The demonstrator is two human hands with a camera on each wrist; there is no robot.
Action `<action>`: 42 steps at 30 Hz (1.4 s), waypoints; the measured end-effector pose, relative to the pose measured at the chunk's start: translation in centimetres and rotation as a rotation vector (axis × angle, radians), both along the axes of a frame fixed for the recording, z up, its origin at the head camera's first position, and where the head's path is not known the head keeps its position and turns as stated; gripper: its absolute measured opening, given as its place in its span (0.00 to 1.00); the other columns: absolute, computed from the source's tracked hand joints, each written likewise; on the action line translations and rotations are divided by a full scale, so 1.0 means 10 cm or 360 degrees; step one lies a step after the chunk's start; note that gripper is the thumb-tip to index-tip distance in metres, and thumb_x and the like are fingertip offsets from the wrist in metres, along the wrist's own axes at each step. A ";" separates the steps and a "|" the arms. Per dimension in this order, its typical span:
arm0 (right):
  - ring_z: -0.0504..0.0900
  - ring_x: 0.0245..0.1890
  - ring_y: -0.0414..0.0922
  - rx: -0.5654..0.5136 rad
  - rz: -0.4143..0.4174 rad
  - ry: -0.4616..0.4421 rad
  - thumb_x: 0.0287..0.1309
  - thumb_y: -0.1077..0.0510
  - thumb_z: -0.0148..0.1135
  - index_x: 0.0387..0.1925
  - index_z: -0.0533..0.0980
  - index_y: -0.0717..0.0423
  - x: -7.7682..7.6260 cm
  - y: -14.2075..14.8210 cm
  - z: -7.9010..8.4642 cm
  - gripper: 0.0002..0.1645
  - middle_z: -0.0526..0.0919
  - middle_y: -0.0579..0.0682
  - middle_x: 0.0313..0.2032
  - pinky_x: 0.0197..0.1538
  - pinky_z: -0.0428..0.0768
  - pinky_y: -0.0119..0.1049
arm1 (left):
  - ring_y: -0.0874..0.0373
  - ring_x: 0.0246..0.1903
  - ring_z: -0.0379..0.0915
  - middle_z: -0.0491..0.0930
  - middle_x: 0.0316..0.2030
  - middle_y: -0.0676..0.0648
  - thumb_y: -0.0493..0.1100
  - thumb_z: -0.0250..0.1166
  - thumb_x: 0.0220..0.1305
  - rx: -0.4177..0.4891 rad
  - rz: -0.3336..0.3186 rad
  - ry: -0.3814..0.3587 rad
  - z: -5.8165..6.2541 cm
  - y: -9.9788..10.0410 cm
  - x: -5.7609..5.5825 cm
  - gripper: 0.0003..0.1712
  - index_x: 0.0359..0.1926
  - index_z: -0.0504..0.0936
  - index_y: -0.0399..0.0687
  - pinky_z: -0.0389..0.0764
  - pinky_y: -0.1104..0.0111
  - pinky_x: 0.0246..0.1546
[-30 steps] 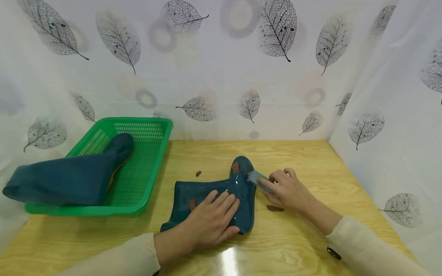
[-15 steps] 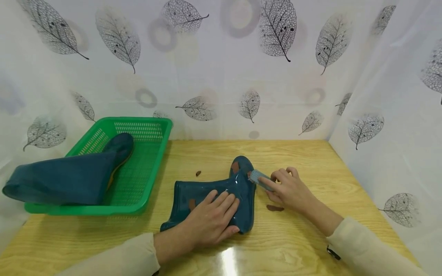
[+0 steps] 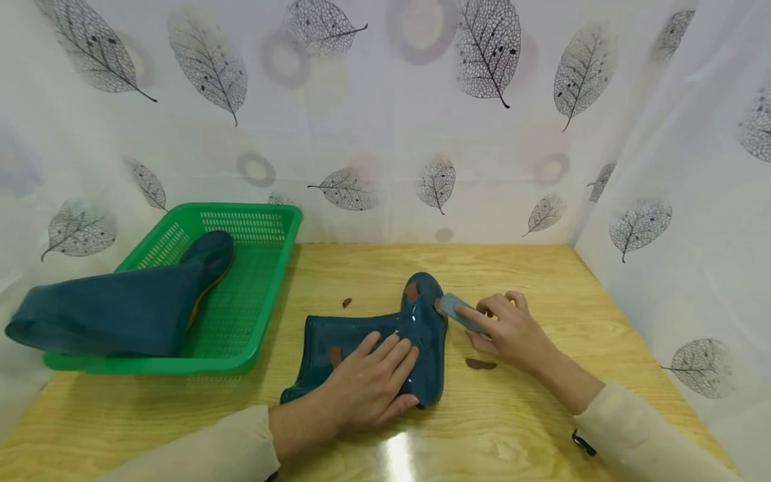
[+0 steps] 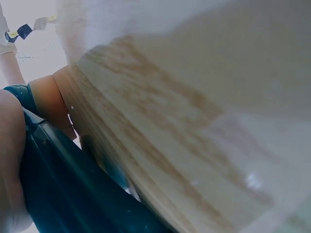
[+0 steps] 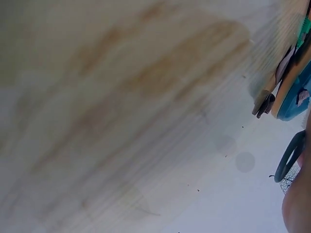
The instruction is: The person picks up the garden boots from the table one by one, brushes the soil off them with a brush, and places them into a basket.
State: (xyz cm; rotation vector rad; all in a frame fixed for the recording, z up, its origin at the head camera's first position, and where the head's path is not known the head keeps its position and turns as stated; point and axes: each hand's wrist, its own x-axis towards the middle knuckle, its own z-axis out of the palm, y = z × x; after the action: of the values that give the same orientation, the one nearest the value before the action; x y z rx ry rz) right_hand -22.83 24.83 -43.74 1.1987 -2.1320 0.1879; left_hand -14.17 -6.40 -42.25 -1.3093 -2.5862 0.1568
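A dark blue-green rubber boot (image 3: 355, 328) lies on its side on the table, its toe pointing away. Brown mud-like patches mark its toe, the outer edge of the foot and its shaft. My left hand (image 3: 370, 385) rests flat on the boot with straight fingers, holding it against the table. Between thumb and fingers my right hand (image 3: 512, 331) grips a small grey-blue brush (image 3: 462, 312), whose near end meets the boot's edge beside a brown patch (image 3: 438, 306). In the right wrist view, the brush (image 5: 290, 155) shows a loop-like part; its bristles are mostly hidden.
At the left stands a green plastic basket (image 3: 259, 321). A second blue boot (image 3: 114, 311) lies in it, the shaft hanging over the rim. Brown scraps (image 3: 480, 363) lie on the wooden table (image 3: 512, 428). A leaf-printed curtain (image 3: 385, 134) encloses the back and sides.
The brush in my right hand has shifted slightly to the right, showing more of the brown patch on the boot's edge. My left hand and the boot stay in place.
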 end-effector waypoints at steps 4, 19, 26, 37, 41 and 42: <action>0.76 0.29 0.47 0.0020 0.0038 0.0008 0.71 0.44 0.53 0.52 0.84 0.49 0.00 -0.02 -0.01 0.21 0.77 0.51 0.32 0.39 0.64 0.49 | 0.50 0.66 0.67 0.71 0.65 0.45 0.66 0.28 0.77 -0.0002 0.0003 0.0014 0.00 -0.02 0.01 0.40 0.71 0.68 0.47 0.67 0.51 0.65; 0.74 0.30 0.52 0.0032 -0.0249 0.0041 0.73 0.41 0.45 0.53 0.83 0.51 -0.02 0.02 0.04 0.27 0.77 0.54 0.30 0.40 0.67 0.60 | 0.50 0.66 0.68 0.71 0.65 0.44 0.66 0.28 0.77 0.0008 0.0004 0.0011 0.02 -0.06 0.02 0.41 0.70 0.69 0.47 0.68 0.51 0.64; 0.74 0.32 0.51 -0.0008 -0.0155 -0.0003 0.74 0.42 0.47 0.55 0.82 0.50 -0.01 -0.03 0.02 0.26 0.77 0.53 0.32 0.41 0.66 0.58 | 0.50 0.65 0.67 0.71 0.65 0.45 0.66 0.29 0.77 0.0019 0.0011 0.0016 0.03 -0.09 0.04 0.40 0.70 0.69 0.47 0.68 0.51 0.64; 0.75 0.34 0.50 -0.0028 -0.0108 -0.0134 0.72 0.40 0.48 0.56 0.82 0.49 0.03 0.02 0.03 0.26 0.78 0.52 0.33 0.42 0.66 0.58 | 0.50 0.62 0.67 0.73 0.64 0.46 0.69 0.33 0.76 0.0081 0.0079 0.0082 0.08 -0.12 0.09 0.41 0.69 0.71 0.46 0.67 0.52 0.61; 0.74 0.33 0.50 -0.0092 -0.0093 -0.0161 0.72 0.40 0.49 0.55 0.82 0.49 0.03 -0.02 0.04 0.26 0.78 0.52 0.34 0.43 0.65 0.59 | 0.49 0.61 0.69 0.75 0.62 0.45 0.68 0.40 0.75 0.0155 0.0195 0.0082 0.13 -0.32 0.16 0.39 0.66 0.74 0.44 0.68 0.50 0.59; 0.73 0.33 0.49 -0.0101 -0.0088 -0.0168 0.72 0.40 0.49 0.55 0.82 0.49 0.02 -0.05 0.05 0.26 0.78 0.52 0.35 0.43 0.65 0.59 | 0.49 0.60 0.69 0.76 0.60 0.45 0.66 0.43 0.75 0.0203 0.0230 0.0090 0.14 -0.38 0.17 0.36 0.63 0.76 0.44 0.68 0.50 0.59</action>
State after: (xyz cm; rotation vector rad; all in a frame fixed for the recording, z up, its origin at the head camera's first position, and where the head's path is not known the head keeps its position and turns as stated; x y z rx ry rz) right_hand -22.58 24.38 -43.20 1.1141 -2.2305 0.2977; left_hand -12.46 -10.24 -40.82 -1.0602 -2.5954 0.0520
